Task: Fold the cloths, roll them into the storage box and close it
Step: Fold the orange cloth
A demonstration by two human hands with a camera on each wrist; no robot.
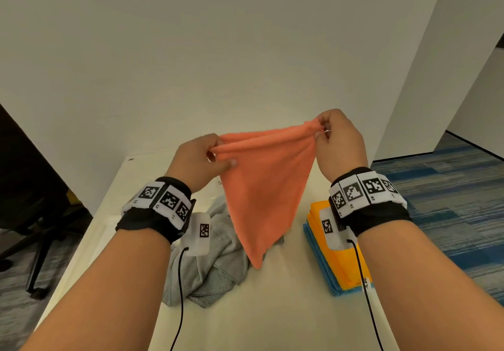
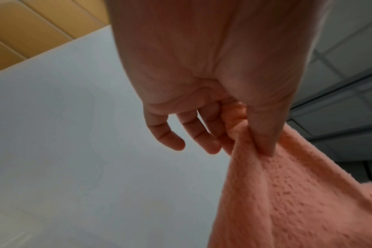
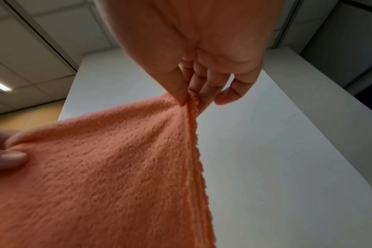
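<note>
An orange cloth (image 1: 261,187) hangs in the air above the white table (image 1: 272,309), stretched between both hands and tapering to a point below. My left hand (image 1: 215,157) pinches its left corner between thumb and fingers; in the left wrist view the thumb presses into the orange cloth (image 2: 287,193). My right hand (image 1: 324,130) pinches the right corner, held slightly higher. The right wrist view shows the orange cloth (image 3: 108,167) gripped between thumb and fingers. A crumpled grey cloth (image 1: 210,263) lies on the table under my left wrist. No storage box is in view.
A folded stack with a yellow cloth (image 1: 335,244) on a blue cloth (image 1: 327,277) lies at the table's right side. A black office chair (image 1: 32,209) stands left of the table. White walls rise behind; blue carpet (image 1: 450,200) lies to the right.
</note>
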